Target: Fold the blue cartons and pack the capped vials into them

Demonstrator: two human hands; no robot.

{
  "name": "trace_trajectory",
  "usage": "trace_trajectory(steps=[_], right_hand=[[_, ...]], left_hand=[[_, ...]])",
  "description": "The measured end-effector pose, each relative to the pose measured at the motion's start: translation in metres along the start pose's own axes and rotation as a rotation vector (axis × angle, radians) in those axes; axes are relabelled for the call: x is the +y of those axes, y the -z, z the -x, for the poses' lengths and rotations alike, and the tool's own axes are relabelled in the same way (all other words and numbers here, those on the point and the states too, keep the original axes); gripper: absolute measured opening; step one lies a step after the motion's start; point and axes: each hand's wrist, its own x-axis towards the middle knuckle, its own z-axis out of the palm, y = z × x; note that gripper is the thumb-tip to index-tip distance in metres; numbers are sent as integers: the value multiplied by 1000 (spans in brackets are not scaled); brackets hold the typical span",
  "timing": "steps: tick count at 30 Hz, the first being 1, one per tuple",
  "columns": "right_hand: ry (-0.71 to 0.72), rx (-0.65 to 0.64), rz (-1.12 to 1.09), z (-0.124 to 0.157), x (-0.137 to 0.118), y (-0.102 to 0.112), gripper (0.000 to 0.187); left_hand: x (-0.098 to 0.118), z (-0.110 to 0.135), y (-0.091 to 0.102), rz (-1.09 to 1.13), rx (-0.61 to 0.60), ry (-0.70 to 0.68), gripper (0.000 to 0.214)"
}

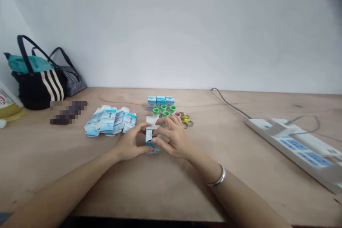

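Observation:
Both hands meet at the middle of the wooden table [171,185] around a small blue and white carton [151,139] with its top flap up. My left hand [131,142] grips the carton from the left side. My right hand [173,137], a silver bangle on its wrist, holds it from the right with fingers curled near the flap. Just behind the hands stand several small green-capped items [164,110] and a pink one [177,114]. Three closed blue boxes [160,102] stand in a row behind those.
Several flat, unfolded blue cartons [109,121] lie to the left of the hands. Yellow and metal rings [186,119] lie at the right. A striped black bag [40,82] stands at the far left, a white power strip [296,146] with cable at the right.

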Motion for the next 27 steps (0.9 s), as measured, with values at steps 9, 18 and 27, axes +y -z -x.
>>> trace_trajectory(steps=[9,18,27], right_hand=[[-15,-145,-69,5,14,15,15],[-14,-209,-111,15,19,4,12],[-360,-369,-340,27,21,-27,16]], left_hand=[[20,1,13,-301,-126,-127,55],[11,5,-3,-353,124,-135,60],[-2,2,-7,-505,55,-213,28]])
